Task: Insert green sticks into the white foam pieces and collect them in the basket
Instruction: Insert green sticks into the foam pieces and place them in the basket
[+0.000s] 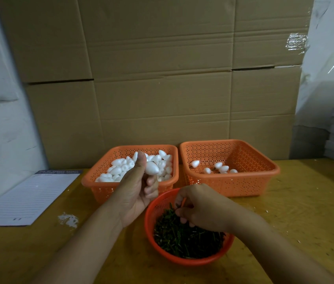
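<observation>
A white foam piece (pixel 151 168) is gripped in the left hand (pixel 139 191), pinched between thumb and curled fingers and held up in front of the left basket (pixel 100 187). That orange basket is seen approx. full of plain foam pieces (pixel 119 171), piled w/ no sticks visible in them.

The right hand (pixel 201 208) is lowered into the round red bowl (pixel 149 224), fingers bent down over the heap of green sticks (pixel 184 240). Fingertips are pinched together at the pile, but whether a stick is actually caught between them cannot be told; a thin orange sliver shows by the fingers, prob. the bowl's rim seen through the gap.

The right basket (pixel 264 177), also orange, is set just beside the left one, the two nearly touching. A few foam pieces (pixel 221 168) are scattered on its floor; sticks in them are too small to be made out.

All three containers are placed on a yellowish wooden table (pixel 305 212), bowl nearest the person, baskets behind it. A lined notepad (pixel 31 197) is laid flat at the table's left edge, and a patch of white crumbs (pixel 69 220) is seen between pad and bowl. A wall of cardboard boxes (pixel 162 78) is stacked behind the table.
</observation>
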Motion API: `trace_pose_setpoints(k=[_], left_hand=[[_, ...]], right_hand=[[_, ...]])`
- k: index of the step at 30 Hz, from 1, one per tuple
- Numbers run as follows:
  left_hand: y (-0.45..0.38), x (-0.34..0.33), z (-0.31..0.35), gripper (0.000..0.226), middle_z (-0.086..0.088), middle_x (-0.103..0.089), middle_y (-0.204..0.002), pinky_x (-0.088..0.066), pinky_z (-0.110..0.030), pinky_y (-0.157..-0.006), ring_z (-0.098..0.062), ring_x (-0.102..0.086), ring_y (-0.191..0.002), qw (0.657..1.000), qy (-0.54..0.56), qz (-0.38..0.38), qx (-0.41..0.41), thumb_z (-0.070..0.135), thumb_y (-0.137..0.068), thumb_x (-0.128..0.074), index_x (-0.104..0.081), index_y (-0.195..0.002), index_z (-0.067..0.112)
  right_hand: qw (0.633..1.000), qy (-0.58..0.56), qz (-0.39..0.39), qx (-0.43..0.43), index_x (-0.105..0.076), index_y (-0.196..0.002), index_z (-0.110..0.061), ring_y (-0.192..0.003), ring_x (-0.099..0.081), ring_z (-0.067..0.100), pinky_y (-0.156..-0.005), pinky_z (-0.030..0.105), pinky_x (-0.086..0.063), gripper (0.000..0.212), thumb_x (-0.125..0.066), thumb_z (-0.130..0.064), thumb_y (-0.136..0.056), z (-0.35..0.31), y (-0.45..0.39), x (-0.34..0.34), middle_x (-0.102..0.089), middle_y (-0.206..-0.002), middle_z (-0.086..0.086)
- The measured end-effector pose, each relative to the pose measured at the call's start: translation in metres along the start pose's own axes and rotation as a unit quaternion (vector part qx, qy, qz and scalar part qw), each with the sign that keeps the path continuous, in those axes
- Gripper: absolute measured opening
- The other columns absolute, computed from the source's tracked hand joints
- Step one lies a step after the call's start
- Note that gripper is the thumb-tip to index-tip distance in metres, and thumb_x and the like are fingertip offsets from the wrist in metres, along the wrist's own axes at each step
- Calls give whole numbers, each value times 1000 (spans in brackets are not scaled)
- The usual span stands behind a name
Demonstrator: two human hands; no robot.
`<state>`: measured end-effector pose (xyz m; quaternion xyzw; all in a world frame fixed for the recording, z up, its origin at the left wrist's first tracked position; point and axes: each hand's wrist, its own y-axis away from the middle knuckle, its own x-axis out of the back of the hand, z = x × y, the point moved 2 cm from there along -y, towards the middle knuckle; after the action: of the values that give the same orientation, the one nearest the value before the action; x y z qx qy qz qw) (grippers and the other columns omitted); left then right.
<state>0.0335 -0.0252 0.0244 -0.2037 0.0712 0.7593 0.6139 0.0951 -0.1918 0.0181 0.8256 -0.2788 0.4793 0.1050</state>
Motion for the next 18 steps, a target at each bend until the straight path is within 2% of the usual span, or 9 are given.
trace_pose_setpoints(k=[2, 5, 10, 13, 18], left_hand=[[-1, 0, 0, 43, 3, -47, -61, -39, -17, -45, -5, -41, -49, 1000, 23, -14, -6, 57, -85, -60, -69, -63, 22], [0, 1, 0, 33, 1, -58, -71, -48, -19, -53, -7, -51, -57, 999, 39, -30, -14, 49, -88, -64, -78, -77, 21], [0, 3, 1, 22, -4, -69, -85, -57, -22, -65, -10, -66, -73, 997, 60, -45, -8, 40, -76, -78, -80, -84, 20], [0, 4, 1, 19, -7, -71, -92, -58, -23, -67, -11, -68, -77, 997, 71, -42, -5, 35, -82, -76, -80, -88, 18], [1, 1, 2, 24, -7, -75, -102, -59, -22, -68, -10, -70, -77, 997, 67, -30, -6, 32, -92, -62, -82, -89, 18]], right_hand=[[1000, 1, 1, -3, -65, -99, -23, -58, -64, -4, -59, 21, -54, 6, -63, -19, -96, 0, 0, 0, -74, -79, -5], [1000, 3, 0, 0, -64, -97, -26, -58, -64, -4, -56, 16, -52, 7, -63, -19, -96, -1, 1, 0, -74, -79, -6], [1000, 4, 0, -4, -65, -99, -24, -60, -65, -2, -57, 18, -53, 7, -63, -18, -96, -1, 1, 1, -74, -80, -4], [1000, 1, -4, -8, -65, -101, -23, -62, -66, 0, -58, 20, -55, 7, -63, -19, -96, -1, 1, 1, -74, -80, -4], [1000, -16, 11, 9, -67, -101, -21, -61, -66, -1, -56, 14, -50, 8, -63, -17, -96, -3, 1, 3, -74, -78, -4]])
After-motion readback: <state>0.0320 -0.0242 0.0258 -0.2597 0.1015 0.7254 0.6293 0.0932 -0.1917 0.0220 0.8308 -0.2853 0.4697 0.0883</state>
